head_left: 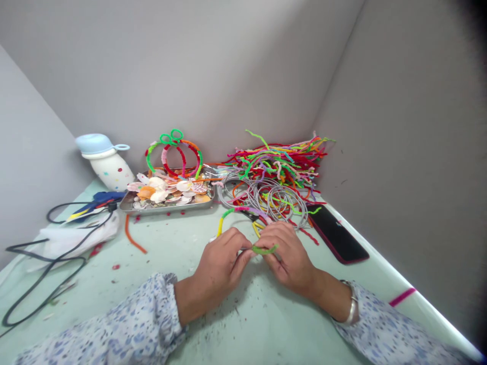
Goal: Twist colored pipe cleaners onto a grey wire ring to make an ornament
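My left hand (224, 261) is closed in a pinch on the near end of a thin ring (246, 209). Yellow, green, pink and lilac pipe cleaner covers the ring's far arc, which rises behind my fingers. A short green pipe cleaner (265, 249) curls at my fingertips, where it meets the ring. My right hand (287, 256) is closed on this green pipe cleaner, and its knuckles hide part of the ring's right side. The fingertips of both hands almost touch, low over the table.
Behind my hands lie coiled grey wire rings (283, 203) and a heap of coloured pipe cleaners (281, 157). A metal tray (167, 209) holds shells and finished rings (182, 147). Around them are a bottle (110, 167), black cable (45, 274), orange pipe cleaner (133, 235) and phone (338, 233).
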`<move>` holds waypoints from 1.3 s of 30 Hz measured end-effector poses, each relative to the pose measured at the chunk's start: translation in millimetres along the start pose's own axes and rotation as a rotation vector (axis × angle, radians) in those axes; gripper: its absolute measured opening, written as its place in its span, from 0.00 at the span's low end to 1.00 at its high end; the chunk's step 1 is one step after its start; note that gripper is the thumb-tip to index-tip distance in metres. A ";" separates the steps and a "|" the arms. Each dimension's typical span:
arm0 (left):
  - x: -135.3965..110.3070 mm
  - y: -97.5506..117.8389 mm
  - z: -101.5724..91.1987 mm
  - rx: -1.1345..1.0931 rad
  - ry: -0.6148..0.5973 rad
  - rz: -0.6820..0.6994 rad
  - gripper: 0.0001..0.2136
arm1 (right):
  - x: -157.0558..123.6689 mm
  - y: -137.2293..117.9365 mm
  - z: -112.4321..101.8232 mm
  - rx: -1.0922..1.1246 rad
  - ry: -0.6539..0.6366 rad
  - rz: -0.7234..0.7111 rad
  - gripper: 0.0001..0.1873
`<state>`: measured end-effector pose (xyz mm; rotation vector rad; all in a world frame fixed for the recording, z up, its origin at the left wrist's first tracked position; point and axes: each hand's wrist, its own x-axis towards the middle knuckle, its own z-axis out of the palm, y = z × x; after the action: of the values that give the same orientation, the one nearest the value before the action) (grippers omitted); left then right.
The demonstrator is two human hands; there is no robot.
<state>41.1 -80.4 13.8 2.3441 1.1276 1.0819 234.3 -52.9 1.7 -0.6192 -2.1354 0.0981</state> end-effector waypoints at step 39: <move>3.4 -11.6 16.3 -0.266 0.013 -0.463 0.10 | -3.3 4.6 13.2 -0.032 -0.177 0.056 0.05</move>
<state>48.6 -69.9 -1.8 1.7581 1.3480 1.0007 227.5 -48.5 -10.1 -0.7118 -2.2938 0.1546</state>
